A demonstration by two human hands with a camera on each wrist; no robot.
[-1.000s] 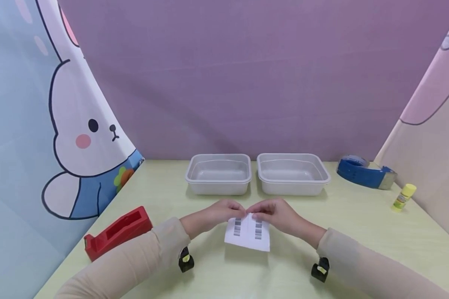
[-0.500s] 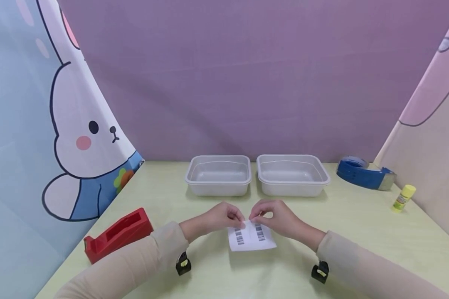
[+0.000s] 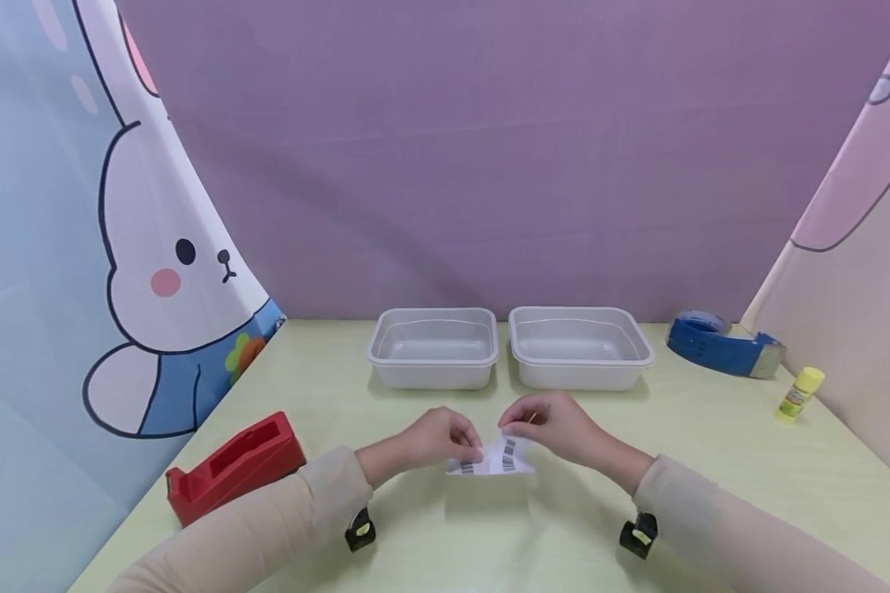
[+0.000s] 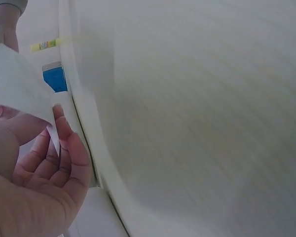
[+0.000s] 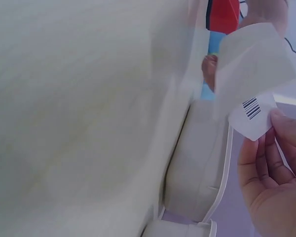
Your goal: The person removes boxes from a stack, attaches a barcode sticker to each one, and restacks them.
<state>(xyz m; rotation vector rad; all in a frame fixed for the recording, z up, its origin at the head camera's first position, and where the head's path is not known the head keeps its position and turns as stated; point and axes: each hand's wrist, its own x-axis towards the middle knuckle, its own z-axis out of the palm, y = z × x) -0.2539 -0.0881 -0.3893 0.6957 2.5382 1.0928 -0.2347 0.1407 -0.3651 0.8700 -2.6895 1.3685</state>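
A small white sheet (image 3: pixel 494 459) printed with barcodes is held between both hands, above the table and in front of the two bins. My left hand (image 3: pixel 432 438) pinches its upper left part, thumb on the printed face, partly covering one barcode. My right hand (image 3: pixel 552 422) pinches the upper right corner between thumb and fingertips, drawing it up so the sheet bends. In the right wrist view, a barcode (image 5: pixel 251 107) shows on the corner by my right thumb, behind the blank underside of the sheet (image 5: pixel 254 64). The left wrist view shows the plain back of the sheet (image 4: pixel 19 84).
Two light grey plastic bins (image 3: pixel 433 375) (image 3: pixel 582 375) stand side by side at the back. A red tape dispenser (image 3: pixel 233 469) lies at left, beside my left forearm. Back right are a blue tape dispenser (image 3: pixel 723 347) and a yellow glue stick (image 3: pixel 799 395).
The hands have moved slightly apart, the right one rising a little and the left one lowering. The sheet has gone from lying nearly flat to bent, with its right corner pulled up.
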